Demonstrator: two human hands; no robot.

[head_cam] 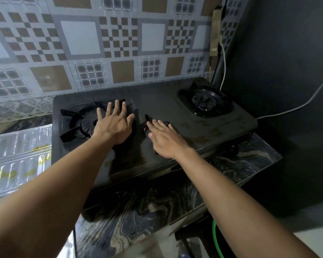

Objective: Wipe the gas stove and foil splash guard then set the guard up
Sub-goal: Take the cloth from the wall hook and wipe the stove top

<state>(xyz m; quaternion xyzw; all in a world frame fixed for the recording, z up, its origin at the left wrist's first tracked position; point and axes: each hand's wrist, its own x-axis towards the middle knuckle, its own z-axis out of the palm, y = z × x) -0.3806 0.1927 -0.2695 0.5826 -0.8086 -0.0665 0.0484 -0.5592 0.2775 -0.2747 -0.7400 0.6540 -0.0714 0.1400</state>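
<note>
Head view: L hand (pixel 114 125) spread over left burner (pixel 83 125) of gas stove (pixel 157 101), R hand (pixel 166 140) flat mid-stove; both grips released, no cloth seen. Flat on tabletop (pixel 138 211), just left of stove, lies foil splash guard (pixel 21 157), nearer L hand.

home kitchen, two-burner gas stove (pixel 157 116) on marble-patterned counter (pixel 157 205), tiled backsplash (pixel 101 43)

Black 2-burner gas stove (pixel 157 107) on counter (pixel 138 211), top grease-spotted. Foil splash guard (pixel 19 155) lies flat just left, yellow-stained.
</note>
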